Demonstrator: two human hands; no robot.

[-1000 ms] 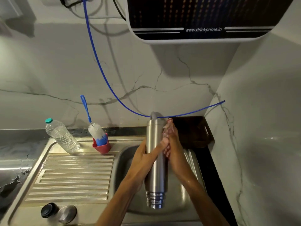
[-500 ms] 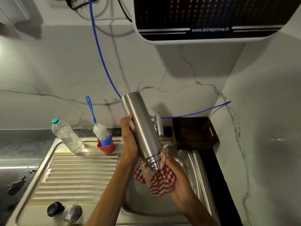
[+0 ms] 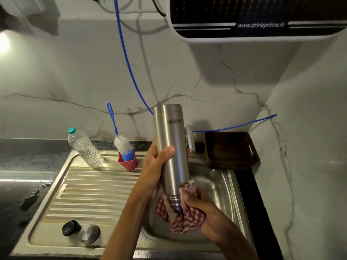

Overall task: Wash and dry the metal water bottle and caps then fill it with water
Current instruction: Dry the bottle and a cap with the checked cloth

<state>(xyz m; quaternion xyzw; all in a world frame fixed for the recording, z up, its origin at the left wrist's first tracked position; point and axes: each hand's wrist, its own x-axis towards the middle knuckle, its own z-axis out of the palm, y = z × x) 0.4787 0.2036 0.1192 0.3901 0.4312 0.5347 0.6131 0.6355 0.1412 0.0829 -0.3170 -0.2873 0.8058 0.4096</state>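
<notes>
The left hand [image 3: 156, 166] is gripping the metal water bottle [image 3: 171, 152] around its middle, holding it mouth-down above the sink [image 3: 223, 186]. The right hand [image 3: 204, 212] is pressing a red checked cloth [image 3: 185, 220] around the bottle's threaded neck. Two caps, a black cap [image 3: 71, 228] and a steel cap [image 3: 90, 233], are sitting on the ribbed drainboard [image 3: 90, 194] beside the sink.

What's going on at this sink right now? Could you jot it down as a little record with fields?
place: steel sink with draining board
left hand: grips metal bottle, held mouth down
right hand: presses checked cloth around the bottle's mouth
caps: black cap and silver cap on the draining board
nearby: plastic bottle, bottle brush in red cup, brown tray
stage: drying
</notes>
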